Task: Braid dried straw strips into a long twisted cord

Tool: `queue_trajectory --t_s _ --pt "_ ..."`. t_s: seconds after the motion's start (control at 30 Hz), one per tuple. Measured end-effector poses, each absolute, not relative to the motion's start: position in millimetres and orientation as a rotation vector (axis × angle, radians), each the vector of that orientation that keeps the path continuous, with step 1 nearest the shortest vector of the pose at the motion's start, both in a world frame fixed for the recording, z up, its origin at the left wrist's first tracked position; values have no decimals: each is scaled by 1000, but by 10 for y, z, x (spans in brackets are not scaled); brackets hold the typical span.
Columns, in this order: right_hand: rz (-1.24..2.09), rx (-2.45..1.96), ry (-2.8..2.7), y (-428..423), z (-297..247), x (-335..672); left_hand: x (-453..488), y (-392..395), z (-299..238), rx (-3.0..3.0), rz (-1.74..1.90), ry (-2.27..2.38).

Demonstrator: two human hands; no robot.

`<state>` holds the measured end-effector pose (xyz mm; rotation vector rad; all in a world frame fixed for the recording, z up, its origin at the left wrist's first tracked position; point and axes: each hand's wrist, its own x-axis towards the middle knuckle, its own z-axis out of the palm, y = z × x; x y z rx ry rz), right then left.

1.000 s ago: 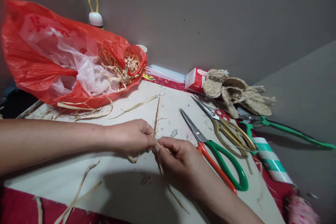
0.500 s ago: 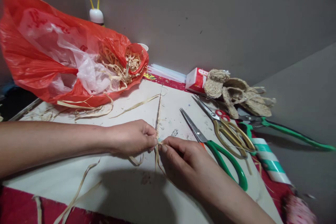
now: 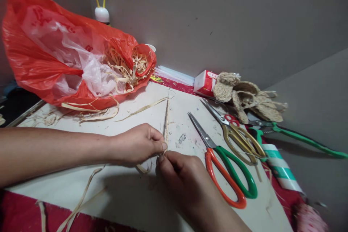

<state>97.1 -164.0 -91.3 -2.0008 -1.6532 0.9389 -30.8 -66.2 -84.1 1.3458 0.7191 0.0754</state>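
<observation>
A thin braid of pale, straw-like strips [image 3: 166, 119] runs away from me over the white board [image 3: 130, 195]. My left hand [image 3: 143, 143] pinches its near end between thumb and fingers. Close against it, my right hand [image 3: 182, 172] is also closed, with thumb and forefinger gripping the strips at the braid's end; most of the strands there are hidden by the fingers. A loose strip end [image 3: 144, 168] curls out below my left hand. To the right of my right hand lie scissors with one orange and one green handle [image 3: 225, 163].
Gold-handled scissors [image 3: 239, 139] and green-handled cutters [image 3: 299, 139] lie at right, near a white-and-green roll [image 3: 281, 166]. Woven straw pieces [image 3: 241, 94] rest by a red-and-white box [image 3: 205, 82]. A red plastic bag [image 3: 35, 61] holding strips stands back left.
My right hand has moved down and left, turning so its fingers now cover the strands. The orange scissor handle has come into view. My left hand keeps its pinch.
</observation>
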Motion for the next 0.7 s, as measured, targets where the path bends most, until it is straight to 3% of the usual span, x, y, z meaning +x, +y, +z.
queue_trajectory --t_s 0.13,0.43,0.7 --pt "553 -2083 -1903 -1673 -931 963 -302 -690 -849 1340 127 729" --pt "11 -2027 -2243 -1741 -1010 842 -287 -737 -800 1195 143 735" --pt "30 -1473 -2706 -1819 -900 743 -309 -739 -870 1315 130 725"
